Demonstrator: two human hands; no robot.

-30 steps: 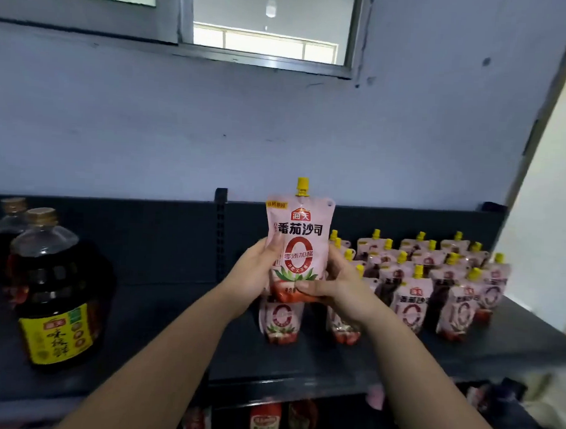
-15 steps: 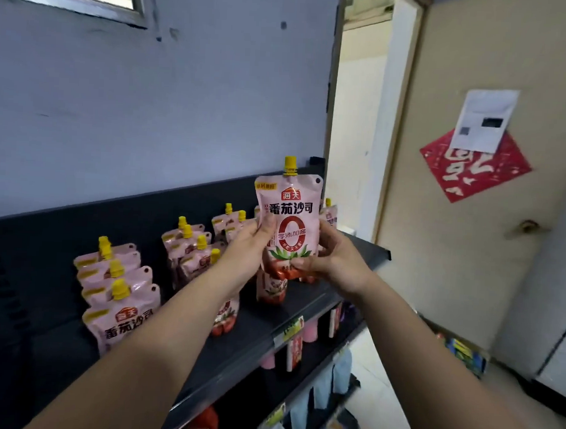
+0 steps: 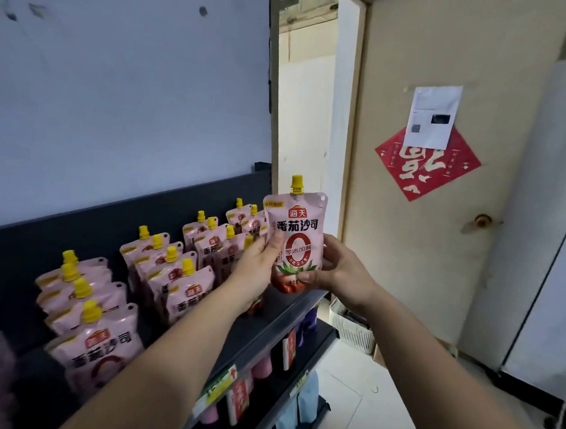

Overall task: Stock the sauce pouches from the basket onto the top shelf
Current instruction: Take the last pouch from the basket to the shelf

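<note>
One sauce pouch (image 3: 295,244) up in both my hands, above the right end of the top shelf (image 3: 272,314).
My left hand (image 3: 256,271) pinches the pouch's left edge, thumb on the printed front, fingers out of sight behind. My right hand (image 3: 340,272) curls round the lower right corner, thumb laid across the tomato picture. The pouch is upright, yellow cap (image 3: 297,183) on top, clear of the shelf board, label facing me. Along the shelf, left of that end, stand rows of stocked pouches (image 3: 175,274), caps up. Past the shelf's right end, down on the floor, a white basket (image 3: 351,327) sits by a beige door (image 3: 421,220).
</note>
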